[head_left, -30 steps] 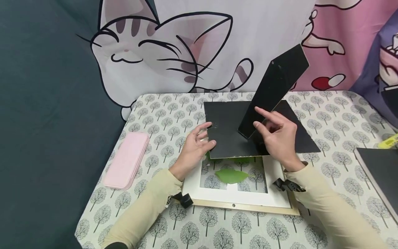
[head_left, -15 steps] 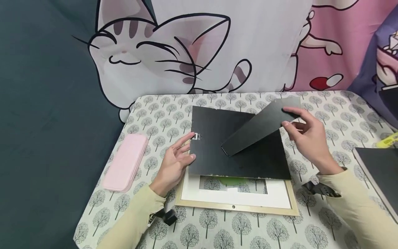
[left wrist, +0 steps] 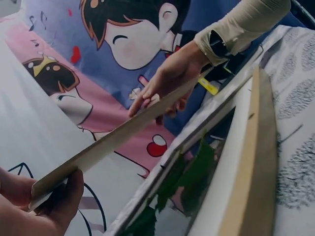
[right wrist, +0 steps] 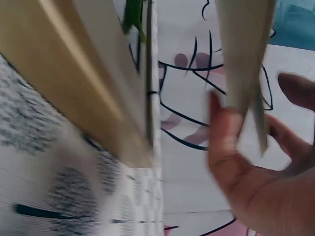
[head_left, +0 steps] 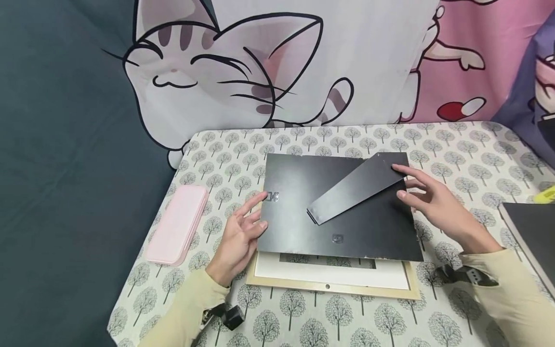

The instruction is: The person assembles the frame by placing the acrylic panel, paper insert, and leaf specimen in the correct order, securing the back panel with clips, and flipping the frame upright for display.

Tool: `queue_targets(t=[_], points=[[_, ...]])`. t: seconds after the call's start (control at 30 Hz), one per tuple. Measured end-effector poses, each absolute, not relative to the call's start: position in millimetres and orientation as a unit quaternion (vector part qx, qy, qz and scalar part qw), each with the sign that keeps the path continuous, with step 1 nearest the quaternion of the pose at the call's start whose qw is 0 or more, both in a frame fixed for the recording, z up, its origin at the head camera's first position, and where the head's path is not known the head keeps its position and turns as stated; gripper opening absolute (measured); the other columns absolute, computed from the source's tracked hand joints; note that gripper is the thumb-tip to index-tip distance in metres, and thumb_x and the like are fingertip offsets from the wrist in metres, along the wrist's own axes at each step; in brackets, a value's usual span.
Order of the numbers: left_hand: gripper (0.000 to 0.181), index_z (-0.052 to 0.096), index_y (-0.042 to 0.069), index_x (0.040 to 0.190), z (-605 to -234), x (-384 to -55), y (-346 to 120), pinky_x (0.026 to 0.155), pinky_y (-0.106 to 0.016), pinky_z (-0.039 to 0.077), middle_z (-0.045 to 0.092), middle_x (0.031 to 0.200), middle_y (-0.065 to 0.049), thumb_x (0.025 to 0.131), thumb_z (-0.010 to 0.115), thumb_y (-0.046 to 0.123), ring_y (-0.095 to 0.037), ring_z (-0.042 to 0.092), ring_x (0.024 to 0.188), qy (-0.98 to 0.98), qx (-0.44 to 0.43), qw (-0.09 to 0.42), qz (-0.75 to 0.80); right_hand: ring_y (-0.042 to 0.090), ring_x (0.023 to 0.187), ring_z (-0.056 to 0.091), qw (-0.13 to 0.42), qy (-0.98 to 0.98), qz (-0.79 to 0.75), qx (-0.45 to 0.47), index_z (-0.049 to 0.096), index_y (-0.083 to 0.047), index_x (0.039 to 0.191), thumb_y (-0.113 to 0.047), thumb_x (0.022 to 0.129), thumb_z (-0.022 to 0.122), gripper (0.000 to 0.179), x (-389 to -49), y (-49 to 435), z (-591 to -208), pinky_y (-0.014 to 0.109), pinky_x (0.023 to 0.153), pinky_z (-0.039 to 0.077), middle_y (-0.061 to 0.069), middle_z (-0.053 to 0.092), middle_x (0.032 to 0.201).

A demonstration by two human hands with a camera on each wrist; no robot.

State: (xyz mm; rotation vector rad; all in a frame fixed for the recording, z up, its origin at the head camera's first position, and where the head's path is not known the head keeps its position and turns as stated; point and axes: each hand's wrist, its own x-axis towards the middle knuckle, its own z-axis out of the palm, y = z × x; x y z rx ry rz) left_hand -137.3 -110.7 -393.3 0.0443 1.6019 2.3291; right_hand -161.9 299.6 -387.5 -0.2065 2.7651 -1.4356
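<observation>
A black picture-frame backing board (head_left: 295,233) with a fold-out stand leg (head_left: 355,190) is held above a pale wooden picture frame (head_left: 368,291). My left hand (head_left: 237,236) pinches its left edge, thumb on one face and fingers on the other in the left wrist view. At the far right corner my right hand (head_left: 440,207) grips the edge, with the index finger over the leg's wide end. A gap shows between board and frame in the left wrist view. Inside the frame lie a white mat (head_left: 325,276) and green leaves (left wrist: 197,169). The board hides most of that from the head view.
A pink case (head_left: 178,224) lies at the left of the tree-print tablecloth (head_left: 234,168). On the right sit another dark, pale-edged flat panel (head_left: 531,231) and a yellow object (head_left: 545,195) behind it. A cat-print curtain (head_left: 173,106) hangs behind the table.
The board has come left and toward me, covering more of the frame. Its stand leg has folded down from standing up. My right hand has moved right to the board's edge.
</observation>
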Motion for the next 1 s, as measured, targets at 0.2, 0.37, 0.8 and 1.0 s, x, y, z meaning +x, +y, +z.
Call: queue_targets(t=[0.2, 0.37, 0.8, 1.0], points=[[0.071, 0.036, 0.017, 0.155, -400, -141, -121, 0.057, -0.009, 0.044, 0.047, 0.13, -0.013, 0.092, 0.051, -0.012, 0.001, 0.048, 0.064, 0.644, 0.05, 0.223, 0.73, -0.01, 0.089, 0.067, -0.005, 0.868, -0.497, 0.002, 0.051, -0.025, 0.148, -0.019, 0.093, 0.073, 0.06, -153, 304, -398, 0.006, 0.076, 0.05, -0.019, 0.059, 0.108], [0.067, 0.042, 0.022, 0.149, -398, -147, -133, 0.068, -0.018, 0.046, 0.041, 0.085, 0.002, 0.091, 0.063, -0.003, -0.007, 0.043, 0.07, 0.775, 0.144, 0.253, 0.561, -0.009, 0.086, 0.064, 0.012, 0.871, -0.49, 0.044, 0.056, -0.028, 0.144, -0.024, 0.089, 0.077, 0.058, -146, 310, -409, 0.015, 0.061, 0.05, -0.022, 0.055, 0.11], [0.044, 0.066, 0.004, 0.125, -400, -144, -131, 0.072, -0.016, 0.058, 0.067, 0.095, -0.006, 0.082, 0.078, 0.002, -0.007, 0.064, 0.078, 0.885, 0.183, 0.151, 0.401, -0.002, 0.054, 0.052, 0.039, 0.75, -0.659, 0.024, 0.061, -0.017, 0.138, 0.001, 0.089, 0.071, 0.053, -140, 314, -429, 0.029, 0.037, 0.031, -0.013, 0.069, 0.102], [0.041, 0.071, 0.008, 0.119, -396, -143, -136, 0.077, -0.022, 0.058, 0.07, 0.098, -0.003, 0.079, 0.082, 0.006, -0.009, 0.065, 0.081, 0.919, 0.188, 0.122, 0.324, 0.001, 0.047, 0.047, 0.054, 0.733, -0.678, 0.019, 0.061, -0.016, 0.136, 0.003, 0.089, 0.07, 0.052, -140, 308, -430, 0.028, 0.034, 0.033, -0.011, 0.07, 0.1]])
